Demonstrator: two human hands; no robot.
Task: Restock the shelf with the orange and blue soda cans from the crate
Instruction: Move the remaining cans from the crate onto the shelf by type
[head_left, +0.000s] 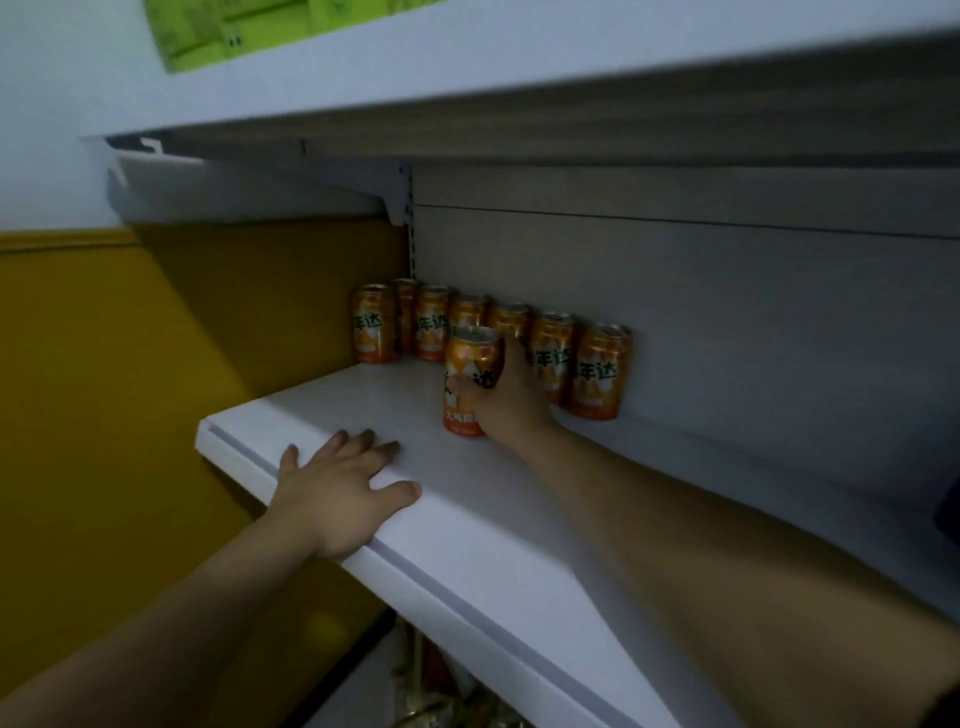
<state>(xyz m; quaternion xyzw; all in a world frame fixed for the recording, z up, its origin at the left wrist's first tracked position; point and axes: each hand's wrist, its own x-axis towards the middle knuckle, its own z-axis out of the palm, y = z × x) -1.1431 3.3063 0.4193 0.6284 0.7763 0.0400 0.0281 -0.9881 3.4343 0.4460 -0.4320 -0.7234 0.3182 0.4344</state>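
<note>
Orange soda can (471, 364) stands upright on the white shelf (467, 499), with the right grip (501, 400) curled round it from four o'clock. A row of matching cans (597, 371) lines the back panel at twelve o'clock. The left grip (337, 483) lies flat with fingers spread on the shelf's front edge, at seven o'clock.

1. Right hand (506, 402) grips orange can (470, 364), which stands upright on white shelf (571, 519); thumb lies across its front.
2. Left hand (337, 488) lies flat on shelf's front edge, fingers spread, holding nothing.
3. Row of orange cans (597, 371), seven, upright along grey back panel (727, 312); held can just in front of row's middle.
4. Upper shelf (519, 88) overhead, green package (202, 31) on it, top left.
5. Yellow wall (104, 389) left of shelf.
6. Below shelf: blurred goods, can't tell what.
</note>
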